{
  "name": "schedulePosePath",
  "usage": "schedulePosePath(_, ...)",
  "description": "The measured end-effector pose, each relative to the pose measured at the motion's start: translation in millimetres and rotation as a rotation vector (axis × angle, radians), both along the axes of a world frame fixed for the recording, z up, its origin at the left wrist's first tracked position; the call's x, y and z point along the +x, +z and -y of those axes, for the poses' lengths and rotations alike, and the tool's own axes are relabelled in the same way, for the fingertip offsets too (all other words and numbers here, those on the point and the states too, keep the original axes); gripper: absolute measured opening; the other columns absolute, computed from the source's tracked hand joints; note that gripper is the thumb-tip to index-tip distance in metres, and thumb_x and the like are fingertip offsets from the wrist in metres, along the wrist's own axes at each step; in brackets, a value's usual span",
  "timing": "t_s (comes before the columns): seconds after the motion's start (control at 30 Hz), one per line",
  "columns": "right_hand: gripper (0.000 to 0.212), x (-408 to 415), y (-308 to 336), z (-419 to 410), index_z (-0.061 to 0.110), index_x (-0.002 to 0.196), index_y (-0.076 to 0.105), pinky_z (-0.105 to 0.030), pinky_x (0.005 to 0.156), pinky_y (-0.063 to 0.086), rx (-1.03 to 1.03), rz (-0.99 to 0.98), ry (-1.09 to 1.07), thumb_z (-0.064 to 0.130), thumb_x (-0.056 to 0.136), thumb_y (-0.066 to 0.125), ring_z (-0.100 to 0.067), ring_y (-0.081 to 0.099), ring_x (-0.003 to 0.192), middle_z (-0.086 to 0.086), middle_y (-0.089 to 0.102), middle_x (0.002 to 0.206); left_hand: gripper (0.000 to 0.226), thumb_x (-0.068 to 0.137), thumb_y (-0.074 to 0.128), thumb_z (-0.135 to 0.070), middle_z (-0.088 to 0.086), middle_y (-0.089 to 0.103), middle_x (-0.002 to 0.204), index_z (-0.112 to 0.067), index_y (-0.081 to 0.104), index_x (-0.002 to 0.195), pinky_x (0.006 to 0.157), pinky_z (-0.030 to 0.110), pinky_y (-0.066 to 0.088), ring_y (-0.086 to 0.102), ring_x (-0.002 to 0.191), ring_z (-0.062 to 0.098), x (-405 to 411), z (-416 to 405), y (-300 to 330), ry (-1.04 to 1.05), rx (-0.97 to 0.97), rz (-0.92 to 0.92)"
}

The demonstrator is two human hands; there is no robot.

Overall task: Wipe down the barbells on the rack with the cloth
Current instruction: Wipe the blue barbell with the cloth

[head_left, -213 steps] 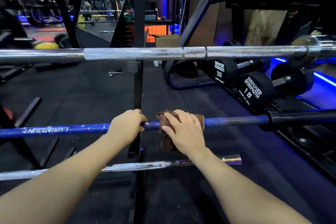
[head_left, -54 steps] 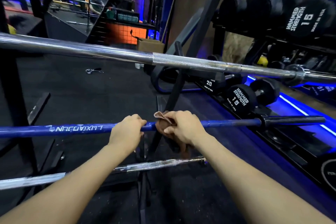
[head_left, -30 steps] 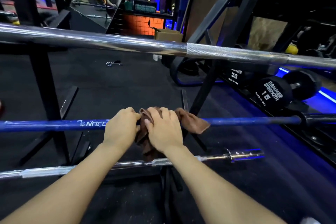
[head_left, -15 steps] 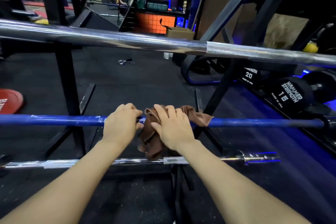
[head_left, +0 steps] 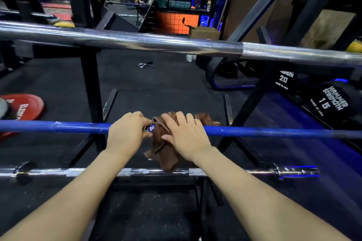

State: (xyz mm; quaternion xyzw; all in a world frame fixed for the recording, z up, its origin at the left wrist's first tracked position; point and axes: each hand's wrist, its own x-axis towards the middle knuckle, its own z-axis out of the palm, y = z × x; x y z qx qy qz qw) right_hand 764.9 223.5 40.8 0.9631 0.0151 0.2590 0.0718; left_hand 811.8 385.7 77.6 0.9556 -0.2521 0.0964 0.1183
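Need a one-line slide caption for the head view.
Right hand presses a brown cloth over the blue barbell while the left hand grips the bar beside it.

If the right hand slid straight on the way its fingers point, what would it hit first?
The right hand points up-left over the brown cloth on the blue barbell. The left hand, gripping that bar right beside it, looks first in line, though depth is unclear.
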Motion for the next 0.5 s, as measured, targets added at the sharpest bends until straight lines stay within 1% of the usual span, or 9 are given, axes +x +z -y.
schedulePosePath(0.07, 0.057, -17.1, -5.2, 29.2, 0.027, 0.129, 0.051, -0.035, 0.067, 0.049, -0.001, 0.032, 0.033, 0.055, 0.079, 0.047, -0.031, 0.058, 0.082, -0.008, 0.060, 0.108, 0.026, 0.084, 0.065, -0.040, -0.007, 0.059, 0.101, -0.031, 0.068, 0.108, 0.075, 0.036, 0.047, 0.052, 0.099, 0.016, 0.6, -2.3, -1.5, 0.001, -0.011, 0.007)
schedulePosePath(0.13, 0.058, -36.7, -11.4, 67.0, 0.027, 0.132, 0.042, -0.041, 0.076, 0.052, 0.016, 0.056, -0.009, 0.052, 0.080, 0.038, -0.034, 0.059, 0.090, -0.012, 0.058, 0.116, 0.027, 0.084, 0.064, -0.041, -0.009, 0.059, 0.101, -0.031, 0.068, 0.109, 0.073, 0.033, 0.047, 0.052, 0.098, 0.014, 1.6, -2.3, -4.0, -0.016, -0.029, 0.009)
schedulePosePath(0.2, 0.055, -47.5, -12.7, 80.0, 0.024, 0.131, 0.043, -0.044, 0.079, 0.052, 0.026, 0.081, -0.105, 0.050, 0.083, 0.037, -0.036, 0.060, 0.091, -0.015, 0.058, 0.115, 0.026, 0.086, 0.063, -0.041, -0.010, 0.058, 0.102, -0.031, 0.067, 0.109, 0.072, 0.033, 0.047, 0.050, 0.097, 0.013, 1.7, -1.6, -4.5, -0.022, -0.020, 0.023)
schedulePosePath(0.27, 0.053, -41.5, -14.3, 66.6, 0.020, 0.127, 0.052, -0.043, 0.078, 0.051, 0.062, 0.069, -0.191, 0.048, 0.085, 0.036, -0.035, 0.059, 0.086, -0.014, 0.060, 0.109, 0.025, 0.087, 0.062, -0.040, -0.010, 0.058, 0.102, -0.031, 0.067, 0.110, 0.073, 0.033, 0.047, 0.050, 0.096, 0.013, 1.8, 1.1, -5.4, -0.025, -0.008, 0.024)
schedulePosePath(0.33, 0.055, -28.7, -7.7, 43.1, 0.020, 0.124, 0.059, -0.043, 0.078, 0.050, 0.130, 0.032, -0.201, 0.049, 0.085, 0.034, -0.034, 0.059, 0.085, -0.013, 0.060, 0.106, 0.025, 0.086, 0.063, -0.038, -0.009, 0.058, 0.102, -0.030, 0.068, 0.110, 0.074, 0.034, 0.047, 0.050, 0.095, 0.015, 3.7, 2.5, -5.2, -0.024, -0.004, 0.027)
schedulePosePath(0.37, 0.059, -25.7, -1.8, 33.9, 0.021, 0.127, 0.058, -0.044, 0.081, 0.049, 0.160, -0.018, -0.187, 0.051, 0.085, 0.030, -0.035, 0.058, 0.088, -0.013, 0.060, 0.109, 0.026, 0.086, 0.064, -0.037, -0.009, 0.058, 0.102, -0.029, 0.068, 0.110, 0.075, 0.035, 0.047, 0.050, 0.096, 0.015, 4.2, 2.8, -4.2, -0.021, 0.004, 0.025)
schedulePosePath(0.43, 0.070, -30.0, 4.9, 35.5, 0.024, 0.139, 0.046, -0.045, 0.094, 0.040, 0.180, -0.179, -0.154, 0.057, 0.084, 0.018, -0.037, 0.051, 0.104, -0.013, 0.051, 0.125, 0.026, 0.086, 0.064, -0.037, -0.008, 0.057, 0.103, -0.029, 0.067, 0.111, 0.077, 0.035, 0.047, 0.050, 0.097, 0.016, 2.5, 4.5, -3.3, -0.014, 0.030, 0.022)
schedulePosePath(0.47, 0.073, -35.4, 7.4, 43.7, 0.026, 0.143, 0.039, -0.045, 0.098, 0.036, 0.186, -0.226, -0.130, 0.059, 0.083, 0.015, -0.037, 0.048, 0.110, -0.013, 0.046, 0.132, 0.026, 0.086, 0.064, -0.037, -0.008, 0.057, 0.103, -0.029, 0.067, 0.111, 0.077, 0.035, 0.047, 0.050, 0.098, 0.016, 1.3, 4.8, -2.8, -0.006, 0.042, 0.026)
schedulePosePath(0.5, 0.072, -41.2, 7.9, 54.2, 0.025, 0.145, 0.038, -0.044, 0.101, 0.036, 0.197, -0.220, -0.118, 0.059, 0.084, 0.018, -0.038, 0.047, 0.113, -0.014, 0.045, 0.135, 0.027, 0.086, 0.063, -0.037, -0.007, 0.057, 0.104, -0.028, 0.067, 0.111, 0.077, 0.035, 0.047, 0.050, 0.098, 0.017, 0.3, 5.2, -2.6, 0.001, 0.047, 0.028)
